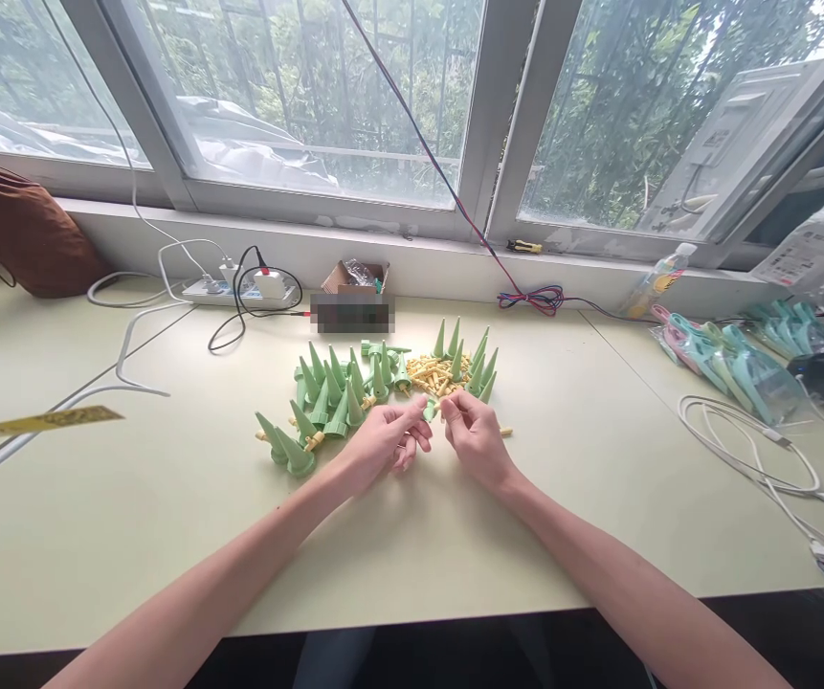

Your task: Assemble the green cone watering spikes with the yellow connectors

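Observation:
My left hand [389, 437] is closed on a green plastic cone [430, 411], mostly hidden by the fingers. My right hand [478, 435] makes a pinch right beside it, on what looks like a small yellow peg [438, 405]; the fingertips cover most of it. Beyond the hands lies a heap of yellow pegs [426, 371], with several green cones [487, 368] standing around its right side. More green cones [336, 383] are grouped to the left, some upright and some lying down. Nearest my left forearm, a few cones [299, 452] have yellow pegs at their sides.
A power strip [239, 290] with cables and a small open box [355, 277] stand at the back. To the right are a plastic bottle [659, 280], bagged pastel clips [731, 359] and a white cable [748, 459]. A brown bag [20, 230] sits far left.

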